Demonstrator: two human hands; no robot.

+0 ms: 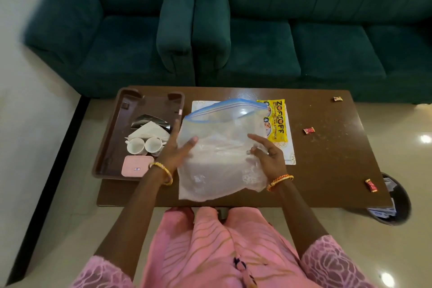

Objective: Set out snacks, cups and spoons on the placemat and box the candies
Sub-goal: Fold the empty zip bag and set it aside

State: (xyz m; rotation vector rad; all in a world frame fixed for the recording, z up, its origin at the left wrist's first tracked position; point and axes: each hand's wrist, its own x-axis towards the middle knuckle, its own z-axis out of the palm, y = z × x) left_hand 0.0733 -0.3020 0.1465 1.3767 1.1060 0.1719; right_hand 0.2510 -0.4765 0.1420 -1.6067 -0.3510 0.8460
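Note:
A large clear zip bag point(222, 147) with a blue seal stands on the table over the white placemat point(288, 147). My left hand point(177, 149) holds its left side and my right hand point(266, 152) grips its right side. A yellow snack packet point(275, 121) lies on the placemat behind the bag. Two white cups point(145, 146) and a pink box point(136, 166) sit in the brown tray point(109, 147) at the left, with white napkins point(149, 130). Three wrapped candies lie on the table at the right: a far candy point(337, 99), a middle candy point(309, 130) and a near candy point(371, 185).
The brown table point(327, 159) stands before a green sofa point(257, 30). A dark bin point(392, 206) with paper sits on the floor at the table's near right corner. The tray overhangs the table's left edge.

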